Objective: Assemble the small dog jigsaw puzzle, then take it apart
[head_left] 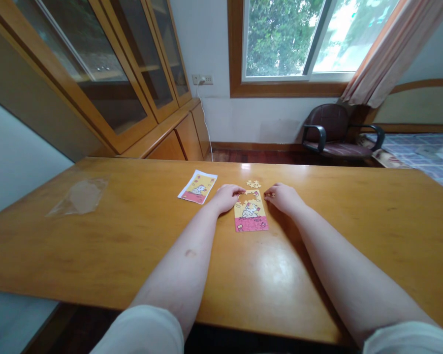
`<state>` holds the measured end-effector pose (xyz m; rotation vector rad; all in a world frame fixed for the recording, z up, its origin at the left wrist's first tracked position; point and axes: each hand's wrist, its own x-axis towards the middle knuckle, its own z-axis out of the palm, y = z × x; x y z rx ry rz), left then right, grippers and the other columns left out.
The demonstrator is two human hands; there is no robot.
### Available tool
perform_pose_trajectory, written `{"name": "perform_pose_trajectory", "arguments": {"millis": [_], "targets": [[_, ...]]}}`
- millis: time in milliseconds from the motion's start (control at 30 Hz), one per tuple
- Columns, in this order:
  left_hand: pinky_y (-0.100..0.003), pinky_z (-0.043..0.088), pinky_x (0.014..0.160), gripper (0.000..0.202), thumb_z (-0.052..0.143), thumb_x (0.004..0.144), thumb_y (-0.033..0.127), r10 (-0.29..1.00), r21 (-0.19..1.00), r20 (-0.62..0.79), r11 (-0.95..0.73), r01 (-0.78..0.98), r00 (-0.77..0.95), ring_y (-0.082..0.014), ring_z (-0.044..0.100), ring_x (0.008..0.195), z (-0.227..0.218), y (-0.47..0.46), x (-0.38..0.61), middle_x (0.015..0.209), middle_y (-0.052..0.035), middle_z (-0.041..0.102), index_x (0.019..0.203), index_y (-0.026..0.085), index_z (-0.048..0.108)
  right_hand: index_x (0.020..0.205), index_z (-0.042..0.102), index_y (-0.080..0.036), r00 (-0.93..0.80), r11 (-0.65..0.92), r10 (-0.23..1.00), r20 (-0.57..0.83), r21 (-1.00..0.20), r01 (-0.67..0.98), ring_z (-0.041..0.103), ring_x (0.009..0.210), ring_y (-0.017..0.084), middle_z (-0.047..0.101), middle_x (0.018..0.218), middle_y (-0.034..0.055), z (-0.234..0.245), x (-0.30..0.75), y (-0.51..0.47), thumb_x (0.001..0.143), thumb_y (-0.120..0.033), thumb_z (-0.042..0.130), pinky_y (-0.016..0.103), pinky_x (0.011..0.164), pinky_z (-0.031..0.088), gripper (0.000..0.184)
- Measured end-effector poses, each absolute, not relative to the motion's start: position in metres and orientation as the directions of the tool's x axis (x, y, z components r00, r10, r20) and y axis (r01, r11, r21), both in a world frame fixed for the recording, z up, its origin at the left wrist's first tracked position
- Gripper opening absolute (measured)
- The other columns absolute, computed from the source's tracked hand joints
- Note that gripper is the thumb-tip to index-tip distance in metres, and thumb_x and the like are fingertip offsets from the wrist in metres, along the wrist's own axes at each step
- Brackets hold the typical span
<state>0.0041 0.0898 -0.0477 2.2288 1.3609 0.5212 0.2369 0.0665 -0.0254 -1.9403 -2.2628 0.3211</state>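
Note:
A partly assembled jigsaw puzzle (251, 221), yellow above and pink below with a white cartoon animal, lies flat on the table. A gap showing the table runs through its upper part. My left hand (227, 196) is at the puzzle's upper left edge, its fingers closed and the tips touching the corner. Just off the right edge is my right hand (283, 197), with thumb and fingers pinched together. Whatever may be between them is too small to make out. Several loose puzzle pieces (253, 184) lie just beyond the top edge.
A printed picture sheet (197, 187) with the same design lies left of my left hand. Farther left is a clear plastic bag (81, 195) on the wooden table (133, 236). Beyond stand a glass-door cabinet (133, 69) and an armchair (330, 130).

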Motion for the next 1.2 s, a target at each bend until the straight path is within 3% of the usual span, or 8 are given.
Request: {"name": "perform_pose_trajectory", "arguments": {"millis": [167, 400, 600, 767, 1033, 1200], "targets": [[-0.036, 0.045, 0.103, 0.038, 0.050, 0.083, 0.011, 0.896, 0.562, 0.072, -0.399, 0.724, 0.438, -0.0210, 0.060, 0.112, -0.047, 0.090, 0.004, 0.119, -0.0047, 0.070, 0.113, 0.021, 0.072, 0.090, 0.077, -0.021, -0.110, 0.081, 0.991, -0.074, -0.320, 0.944, 0.064, 0.088, 0.020, 0.067, 0.104, 0.0084, -0.026, 0.237, 0.070, 0.082, -0.025, 0.068, 0.028, 0.079, 0.046, 0.013], [-0.036, 0.045, 0.104, 0.040, 0.050, 0.082, 0.010, 0.896, 0.572, 0.076, -0.398, 0.717, 0.437, -0.0213, 0.060, 0.114, -0.048, 0.090, 0.003, 0.119, -0.0048, 0.070, 0.114, 0.021, 0.071, 0.085, 0.073, -0.019, -0.138, 0.107, 0.988, -0.074, -0.319, 0.942, 0.064, 0.091, 0.021, 0.069, 0.100, 0.0094, -0.030, 0.236, 0.070, 0.081, -0.021, 0.068, 0.030, 0.081, 0.046, 0.007], [-0.036, 0.044, 0.105, 0.039, 0.051, 0.082, 0.010, 0.898, 0.572, 0.074, -0.395, 0.719, 0.434, -0.0212, 0.060, 0.114, -0.049, 0.090, 0.003, 0.119, -0.0044, 0.070, 0.113, 0.022, 0.072, 0.082, 0.071, -0.020, -0.149, 0.106, 0.987, -0.060, -0.457, 0.883, 0.065, 0.080, 0.018, 0.073, 0.088, 0.0044, -0.035, 0.238, 0.071, 0.080, -0.017, 0.067, 0.027, 0.076, 0.047, 0.006], [-0.036, 0.044, 0.105, 0.037, 0.051, 0.083, 0.012, 0.899, 0.573, 0.071, -0.391, 0.720, 0.431, -0.0212, 0.059, 0.114, -0.048, 0.090, 0.004, 0.119, -0.0044, 0.070, 0.112, 0.022, 0.072, 0.092, 0.075, -0.021, -0.149, 0.128, 0.989, -0.024, -0.385, 0.914, 0.065, 0.087, 0.022, 0.071, 0.100, 0.0091, -0.031, 0.243, 0.073, 0.077, -0.031, 0.072, 0.031, 0.078, 0.048, 0.018], [-0.035, 0.045, 0.104, 0.039, 0.051, 0.082, 0.010, 0.902, 0.565, 0.062, -0.385, 0.729, 0.428, -0.0207, 0.060, 0.113, -0.044, 0.089, 0.005, 0.119, -0.0039, 0.070, 0.113, 0.022, 0.072, 0.082, 0.076, -0.021, -0.125, 0.040, 0.981, -0.146, -0.483, 0.875, 0.065, 0.074, 0.017, 0.074, 0.086, 0.0041, -0.034, 0.250, 0.077, 0.072, -0.023, 0.074, 0.026, 0.066, 0.047, 0.011], [-0.035, 0.045, 0.103, 0.038, 0.051, 0.083, 0.010, 0.900, 0.567, 0.069, -0.391, 0.725, 0.431, -0.0208, 0.060, 0.113, -0.044, 0.089, 0.005, 0.119, -0.0043, 0.070, 0.112, 0.022, 0.072, 0.080, 0.074, -0.021, -0.158, 0.096, 0.982, -0.106, -0.439, 0.894, 0.064, 0.075, 0.017, 0.073, 0.088, 0.0049, -0.036, 0.250, 0.078, 0.072, -0.022, 0.074, 0.025, 0.065, 0.046, 0.008]]}}
